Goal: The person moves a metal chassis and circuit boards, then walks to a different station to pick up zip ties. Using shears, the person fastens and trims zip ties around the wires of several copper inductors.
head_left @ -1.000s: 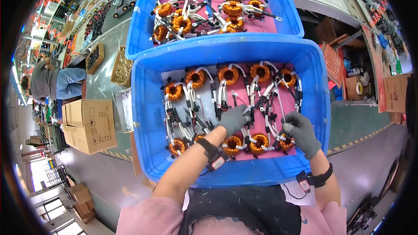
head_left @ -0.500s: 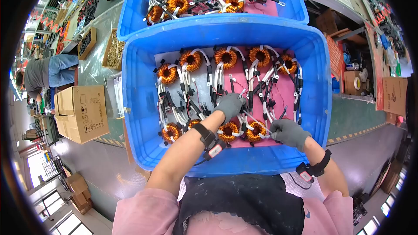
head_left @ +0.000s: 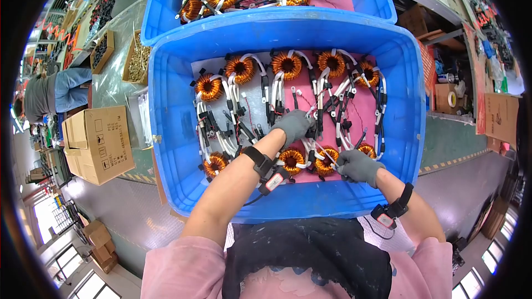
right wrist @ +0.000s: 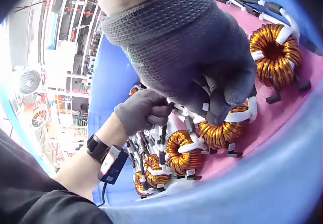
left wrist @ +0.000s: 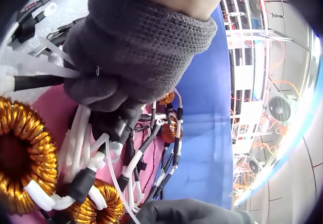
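Grey-gloved right hand point(head_left: 359, 166) nearest us, fingers curled, pinching a white-sleeved lead point(head_left: 326, 155) at a copper-wound toroid coil point(right wrist: 222, 130) in the near row. Just beyond, the gloved left hand point(head_left: 293, 124) clamps a bundle of black-and-white sleeved leads point(left wrist: 75, 143) mid-bin. Big blue plastic bin point(head_left: 166, 133): two rows of coils laid out, leads between them tangled, so I'd say tidying is partway. Farther back, a second blue bin point(head_left: 160, 5) holds a heap.
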`<state>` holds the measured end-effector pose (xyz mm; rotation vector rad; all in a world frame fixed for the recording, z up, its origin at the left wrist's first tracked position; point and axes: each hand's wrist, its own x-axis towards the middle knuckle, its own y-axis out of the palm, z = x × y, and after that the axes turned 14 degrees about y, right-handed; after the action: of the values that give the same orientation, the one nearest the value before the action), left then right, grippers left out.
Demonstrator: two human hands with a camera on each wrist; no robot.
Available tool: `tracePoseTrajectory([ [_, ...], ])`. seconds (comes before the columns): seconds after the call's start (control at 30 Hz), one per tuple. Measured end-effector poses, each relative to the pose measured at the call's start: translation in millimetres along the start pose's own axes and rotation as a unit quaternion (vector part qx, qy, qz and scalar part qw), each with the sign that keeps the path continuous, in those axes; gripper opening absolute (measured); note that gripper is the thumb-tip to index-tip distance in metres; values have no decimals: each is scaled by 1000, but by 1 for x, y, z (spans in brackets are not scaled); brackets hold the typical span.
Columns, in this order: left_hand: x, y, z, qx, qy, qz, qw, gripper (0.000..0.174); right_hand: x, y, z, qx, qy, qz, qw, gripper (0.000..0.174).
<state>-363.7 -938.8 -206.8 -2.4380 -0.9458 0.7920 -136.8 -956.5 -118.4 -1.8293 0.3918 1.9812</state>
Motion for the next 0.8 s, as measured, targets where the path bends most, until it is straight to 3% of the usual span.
tracePoseTrajectory([
  [0.03, -3, -9, -10, 0, 0, -1, 1000, 30, 1, 1, 0, -1, 0, -1, 1000, 10],
  [0.1, -10, -30, -30, -182, -147, 23, 972, 28, 4, 1, 1, -15, 2, 4, 1000, 11],
  [0.13, -13, -22, -24, -183, -148, 22, 972, 28, 6, 1, 2, -17, 2, 5, 1000, 11],
  [0.2, -21, 4, -8, -230, -21, -70, 970, 28, 10, 2, 3, -39, 21, 12, 999, 12],
  [0.27, -25, 5, -24, -208, -71, -70, 973, 34, 11, 1, 5, -47, 31, 22, 998, 13],
  [0.37, -31, 17, -27, -126, -85, -116, 982, 65, 5, 1, 13, -61, 44, 39, 996, 15],
  [0.47, -35, 17, -21, -168, -98, -96, 976, 69, 3, 6, 26, -67, 34, 39, 996, 15],
  [0.6, -33, 18, -18, -177, -101, -103, 974, 71, 11, 6, 38, -100, 9, 10, 995, 14],
  [0.7, -33, 19, -18, -163, -99, -110, 975, 60, 5, 2, 34, -109, -9, 13, 994, 12],
  [0.77, -32, 20, -15, -275, -63, -248, 927, 41, 2, -4, 25, -76, 11, 28, 997, 12],
  [0.8, -31, 21, -13, -276, -64, -246, 927, 41, 0, -6, 19, -40, 32, 43, 998, 12],
])
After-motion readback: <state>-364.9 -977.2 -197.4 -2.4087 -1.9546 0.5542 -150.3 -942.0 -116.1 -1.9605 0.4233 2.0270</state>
